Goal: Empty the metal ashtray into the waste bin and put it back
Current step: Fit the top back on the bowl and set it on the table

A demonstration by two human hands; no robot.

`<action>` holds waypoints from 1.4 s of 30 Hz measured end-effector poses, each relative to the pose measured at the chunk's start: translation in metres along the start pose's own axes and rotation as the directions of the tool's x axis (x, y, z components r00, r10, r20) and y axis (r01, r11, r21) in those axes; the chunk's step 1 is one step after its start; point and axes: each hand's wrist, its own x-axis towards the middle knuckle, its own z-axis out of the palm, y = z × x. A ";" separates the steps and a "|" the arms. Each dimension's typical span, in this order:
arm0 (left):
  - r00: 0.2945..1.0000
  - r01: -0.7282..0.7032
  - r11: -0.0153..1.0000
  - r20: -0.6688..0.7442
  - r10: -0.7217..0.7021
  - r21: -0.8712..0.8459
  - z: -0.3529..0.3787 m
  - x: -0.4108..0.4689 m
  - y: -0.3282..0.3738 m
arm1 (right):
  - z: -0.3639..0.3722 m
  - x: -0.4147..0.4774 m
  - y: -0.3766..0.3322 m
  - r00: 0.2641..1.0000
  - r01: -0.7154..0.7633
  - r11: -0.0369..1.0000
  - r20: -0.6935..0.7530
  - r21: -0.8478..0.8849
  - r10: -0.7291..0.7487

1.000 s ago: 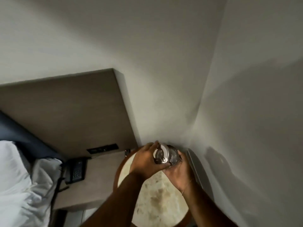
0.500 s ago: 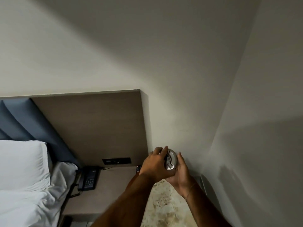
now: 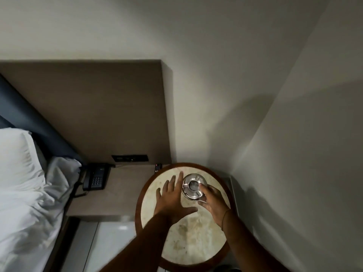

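The round metal ashtray (image 3: pixel 193 186) sits upright on the far part of a round marble-topped table (image 3: pixel 188 238) with a dark wooden rim. My right hand (image 3: pixel 213 201) rests against the ashtray's near right edge, fingers curled on its rim. My left hand (image 3: pixel 172 197) lies flat just left of the ashtray, fingers spread, holding nothing. No waste bin is in view.
A wooden bedside shelf (image 3: pixel 125 185) left of the table carries a black telephone (image 3: pixel 96 176) and a remote (image 3: pixel 158 167). A bed with white pillows (image 3: pixel 19 173) lies at the far left. Walls close in behind and to the right of the table.
Both hands held the ashtray up in the air before; now it stands on the table. My left hand has let go and spread flat beside it.
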 end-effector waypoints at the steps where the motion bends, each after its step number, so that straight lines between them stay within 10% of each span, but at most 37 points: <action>1: 1.000 0.017 1.000 0.015 -0.017 -0.007 0.014 -0.005 -0.014 | -0.003 0.009 0.012 1.000 -0.020 1.000 -0.007 0.008 0.021; 22: 0.998 0.066 0.989 0.002 -0.066 0.131 0.196 0.008 -0.150 | -0.013 0.171 0.204 0.918 -0.268 0.953 -0.337 -0.145 0.207; 42: 0.979 0.183 0.983 0.093 -0.184 0.010 0.224 -0.005 -0.162 | -0.008 0.204 0.233 0.926 -0.297 0.925 -0.306 -0.235 0.220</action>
